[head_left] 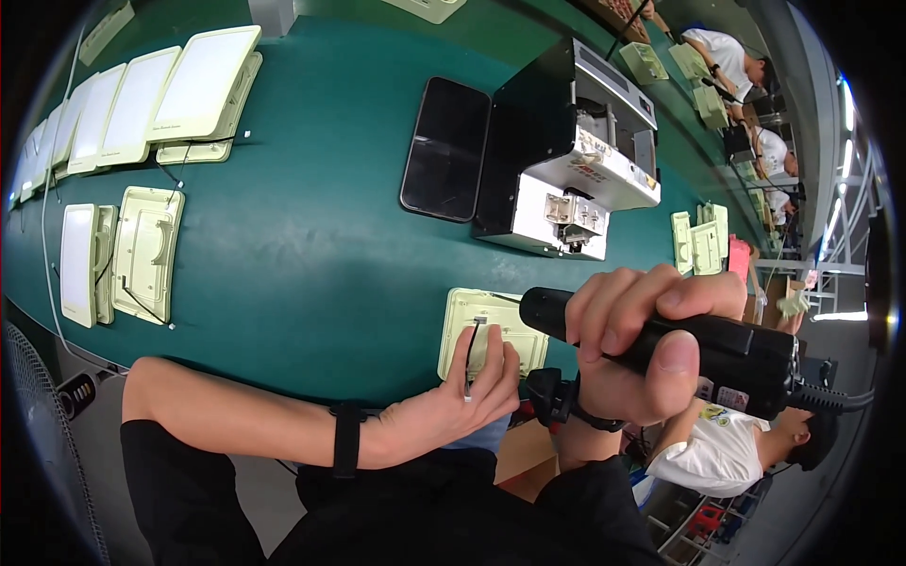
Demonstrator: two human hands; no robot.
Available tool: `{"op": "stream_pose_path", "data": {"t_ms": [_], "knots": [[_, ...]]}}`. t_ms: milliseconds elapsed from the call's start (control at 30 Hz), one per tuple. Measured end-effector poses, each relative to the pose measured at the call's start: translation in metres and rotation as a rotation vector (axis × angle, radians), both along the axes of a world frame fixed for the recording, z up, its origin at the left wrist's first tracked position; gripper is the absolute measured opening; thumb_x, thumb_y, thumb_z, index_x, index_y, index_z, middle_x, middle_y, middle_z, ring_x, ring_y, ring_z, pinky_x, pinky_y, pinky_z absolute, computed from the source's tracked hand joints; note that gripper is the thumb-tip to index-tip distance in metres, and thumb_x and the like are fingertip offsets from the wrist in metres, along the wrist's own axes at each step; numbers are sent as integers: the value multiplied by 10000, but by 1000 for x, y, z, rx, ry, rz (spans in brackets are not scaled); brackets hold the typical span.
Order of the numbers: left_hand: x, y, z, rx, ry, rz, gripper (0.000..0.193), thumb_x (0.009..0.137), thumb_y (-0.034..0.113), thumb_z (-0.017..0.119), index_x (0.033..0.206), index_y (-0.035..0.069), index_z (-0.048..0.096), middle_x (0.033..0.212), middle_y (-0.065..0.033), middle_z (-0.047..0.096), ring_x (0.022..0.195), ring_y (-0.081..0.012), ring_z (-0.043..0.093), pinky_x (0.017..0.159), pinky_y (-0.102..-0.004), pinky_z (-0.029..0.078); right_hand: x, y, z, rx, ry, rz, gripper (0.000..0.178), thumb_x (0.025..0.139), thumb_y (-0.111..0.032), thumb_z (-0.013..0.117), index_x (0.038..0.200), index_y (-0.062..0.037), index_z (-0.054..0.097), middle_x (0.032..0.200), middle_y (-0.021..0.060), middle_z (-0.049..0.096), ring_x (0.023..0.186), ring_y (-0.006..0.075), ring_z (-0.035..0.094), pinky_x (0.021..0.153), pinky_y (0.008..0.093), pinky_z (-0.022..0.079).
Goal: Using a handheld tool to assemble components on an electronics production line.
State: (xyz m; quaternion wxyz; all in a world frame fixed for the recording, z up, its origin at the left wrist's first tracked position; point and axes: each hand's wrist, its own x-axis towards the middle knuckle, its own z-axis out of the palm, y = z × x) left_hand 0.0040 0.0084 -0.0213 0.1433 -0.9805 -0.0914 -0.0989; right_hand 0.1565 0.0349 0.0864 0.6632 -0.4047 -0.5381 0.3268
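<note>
My right hand (pixel 665 325) is wrapped round a black corded electric screwdriver (pixel 731 363). Its thin bit points left, over the upper edge of a pale green plastic housing (pixel 457 316). That housing lies at the table's near edge with its ribbed side up. My left hand (pixel 448 401) grips the housing at its middle, fingers curled over the raised part. A short black cable (pixel 473 344) with a small white plug at its end runs along the left fingers. Where the bit's tip ends against the housing is hard to make out.
A black-and-white machine (pixel 571 160) stands behind the housing, beside a black tray (pixel 445 151). White-faced panels (pixel 203 85) lean in a row at far left, with more housings (pixel 146 255) nearer. Other housings (pixel 703 241) lie at right. A co-worker (pixel 722 448) sits close at right.
</note>
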Motion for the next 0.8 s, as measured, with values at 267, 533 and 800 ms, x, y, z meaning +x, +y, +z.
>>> {"op": "stream_pose_path", "data": {"t_ms": [267, 533, 800], "knots": [[-3, 8, -13, -7, 2, 12, 409, 946, 393, 499, 1204, 79, 545, 1301, -169, 586, 1267, -441, 562, 1015, -633, 490, -6, 12, -22, 37, -56, 10, 240, 966, -242, 577, 1017, -72, 414, 649, 72, 465, 457, 174, 434, 450, 369, 421], [0, 2, -26, 50, -80, 43, 412, 955, 391, 509, 1217, 75, 551, 1296, -176, 597, 1242, -468, 593, 935, -648, 534, -1, 13, -32, 54, -50, 18, 244, 978, -241, 587, 1020, -67, 421, 652, 77, 479, 476, 178, 457, 455, 358, 422], [-5, 2, -6, 163, -60, -7, 377, 950, 356, 496, 1179, 70, 583, 1288, -181, 612, 1242, -446, 607, 837, -613, 590, 22, 16, 35, 281, -35, -146, 234, 988, -255, 584, 1061, -65, 468, 659, 63, 490, 484, 159, 457, 451, 342, 414]]}}
